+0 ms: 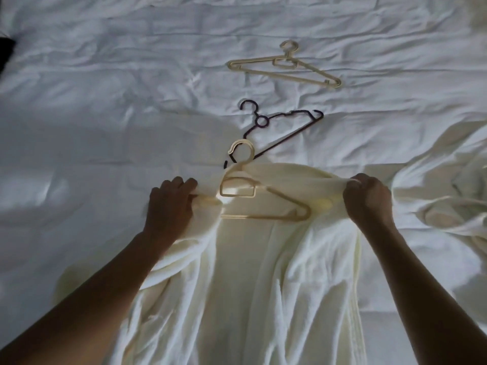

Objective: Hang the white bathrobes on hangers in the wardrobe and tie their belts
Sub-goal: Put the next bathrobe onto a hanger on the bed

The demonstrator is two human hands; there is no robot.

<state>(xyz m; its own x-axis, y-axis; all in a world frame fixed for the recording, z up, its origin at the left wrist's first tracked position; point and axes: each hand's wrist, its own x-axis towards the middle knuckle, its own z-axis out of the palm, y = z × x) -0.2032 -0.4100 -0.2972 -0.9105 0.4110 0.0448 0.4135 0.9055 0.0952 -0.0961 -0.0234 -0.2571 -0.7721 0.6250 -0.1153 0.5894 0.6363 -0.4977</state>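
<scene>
A white bathrobe (pixel 253 280) lies open on the bed, collar away from me. A cream hanger (pixel 266 206) sits inside its neck, the hook (pixel 241 150) poking out past the collar. My left hand (pixel 170 204) grips the robe's left shoulder over the hanger's left end. My right hand (pixel 367 200) grips the right shoulder and collar edge, pulling the fabric outward beside the hanger's right end. A second white bathrobe (pixel 442 196) lies crumpled at the right.
A dark hanger (pixel 283 127) lies on the white bedsheet (pixel 105 101) just beyond the collar. A second cream hanger (pixel 284 65) lies farther away. A dark object (pixel 5 52) shows at the left edge.
</scene>
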